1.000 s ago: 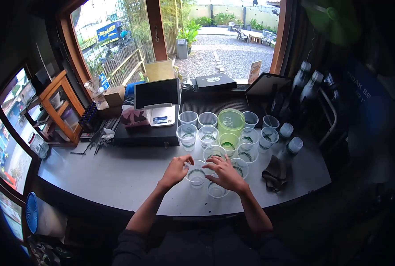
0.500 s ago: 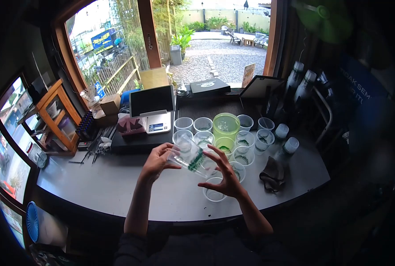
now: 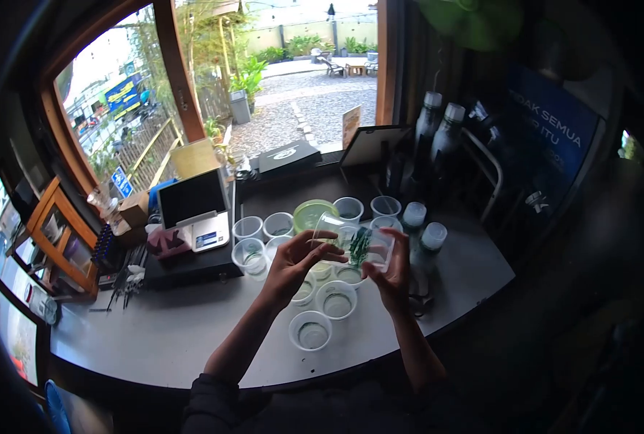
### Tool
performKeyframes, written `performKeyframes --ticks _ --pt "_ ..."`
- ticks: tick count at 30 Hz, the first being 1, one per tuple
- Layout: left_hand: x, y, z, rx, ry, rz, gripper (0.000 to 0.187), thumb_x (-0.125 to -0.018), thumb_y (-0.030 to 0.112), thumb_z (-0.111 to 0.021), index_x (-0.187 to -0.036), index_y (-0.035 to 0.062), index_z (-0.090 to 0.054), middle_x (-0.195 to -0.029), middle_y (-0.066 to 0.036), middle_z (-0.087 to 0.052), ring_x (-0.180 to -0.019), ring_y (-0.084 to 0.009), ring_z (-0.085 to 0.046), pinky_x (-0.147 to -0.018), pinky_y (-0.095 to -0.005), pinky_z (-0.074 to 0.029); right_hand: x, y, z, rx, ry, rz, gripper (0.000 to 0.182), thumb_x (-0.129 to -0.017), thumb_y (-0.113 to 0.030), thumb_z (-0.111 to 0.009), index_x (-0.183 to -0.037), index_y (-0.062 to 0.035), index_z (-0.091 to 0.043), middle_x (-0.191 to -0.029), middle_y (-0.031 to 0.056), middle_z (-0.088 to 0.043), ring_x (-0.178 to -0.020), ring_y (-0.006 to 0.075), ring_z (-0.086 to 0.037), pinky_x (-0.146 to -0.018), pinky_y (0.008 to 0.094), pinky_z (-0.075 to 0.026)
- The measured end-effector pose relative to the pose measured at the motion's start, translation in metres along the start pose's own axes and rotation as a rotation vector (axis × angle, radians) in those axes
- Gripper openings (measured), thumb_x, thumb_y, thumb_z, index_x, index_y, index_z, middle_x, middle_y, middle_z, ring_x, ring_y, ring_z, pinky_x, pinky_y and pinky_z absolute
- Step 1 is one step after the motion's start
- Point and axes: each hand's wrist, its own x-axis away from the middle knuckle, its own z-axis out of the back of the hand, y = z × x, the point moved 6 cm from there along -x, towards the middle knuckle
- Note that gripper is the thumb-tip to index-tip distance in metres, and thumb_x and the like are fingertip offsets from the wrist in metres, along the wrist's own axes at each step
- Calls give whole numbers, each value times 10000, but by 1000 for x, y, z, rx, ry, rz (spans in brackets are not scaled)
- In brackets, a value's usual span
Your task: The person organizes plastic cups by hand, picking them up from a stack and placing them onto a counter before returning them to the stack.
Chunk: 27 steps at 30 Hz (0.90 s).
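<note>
A clear plastic cup (image 3: 359,247) with a dark green print is tilted on its side above the counter, between my two hands. My left hand (image 3: 297,266) has its curled fingers at the cup's open end. At the base end, my right hand (image 3: 393,275) grips the cup between thumb and fingers. Below them stand several clear cups with their mouths up, among them one at the front (image 3: 310,331) and another just behind it (image 3: 336,300). A larger green translucent container (image 3: 313,212) rises behind my left fingers, partly covered by the held cup.
Two stacks of cups, one farther back (image 3: 414,215) and one nearer (image 3: 433,236), stand right of my hands. A dark cloth (image 3: 421,298) lies partly hidden behind my right wrist. At left are a tablet (image 3: 192,197) on a stand and a wooden cabinet (image 3: 65,235).
The view has turned to the right. Both hands and the held cup have moved right over the counter, and the cup's base now points toward my right palm.
</note>
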Motion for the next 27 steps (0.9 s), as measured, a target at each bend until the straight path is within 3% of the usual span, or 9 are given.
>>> performKeyframes --ticks 3,6,9,15,19,23,27 --pt "-36 -10 -38 96 -40 26 312 -956 156 -582 -1204 -25 -524 -1082 -164 -659 -1054 -244 -648 -957 -356 -499 -13 -15 40 -81 232 60 857 -790 -97 -765 -1426 -154 -194 -1297 182 -421 -1148 280 -519 -922 400 -508" --pt "-76 -37 -78 200 -127 31 313 -963 165 -574 -1217 3 -492 -1128 -170 -649 -1110 -235 -618 -999 -351 -468 -23 -22 79 16 348 188 877 -784 -95 -773 -1431 -152 -185 -1371 213 -360 -1275 342 -432 -1017 462 -453" --pt "-110 -60 -120 348 -214 97 344 -956 155 -587 -1251 25 -465 -1202 -162 -620 -1164 -223 -581 -1038 -348 -432 -37 -11 126 181 389 249 906 -777 -109 -785 -1443 -148 -170 -1415 229 -308 -1311 358 -390 -1036 483 -430" --pt "-189 -79 -176 339 -287 140 456 -938 181 -623 -1319 32 -420 -1216 -123 -614 -1154 -187 -573 -1006 -326 -444 -85 -20 209 24 366 83 938 -770 -108 -794 -1463 -130 -162 -1460 238 -263 -1324 365 -371 -1078 496 -374" --pt "-244 -94 -177 219 -15 151 510 -906 308 -674 -1279 48 -442 -1182 -68 -595 -1017 -115 -562 -832 -231 -445 -137 -39 260 117 344 183 929 -770 -37 -772 -1466 -146 -166 -1460 233 -274 -1332 363 -361 -1059 503 -396" --pt "-317 -103 -165 366 126 104 509 -912 180 -608 -1354 40 -398 -1362 -126 -482 -1247 -197 -480 -1030 -319 -395 -208 -49 296 215 322 283 880 -792 -50 -755 -1460 -160 -194 -1452 223 -294 -1321 380 -379 -1015 532 -439" --pt "-394 -119 -149 63 140 -85 542 -918 120 -564 -1404 6 -355 -1394 -143 -457 -1260 -202 -461 -1029 -301 -360 -288 -40 316 357 261 370 827 -808 -70 -743 -1454 -156 -234 -1445 223 -315 -1298 397 -414 -951 501 -505"
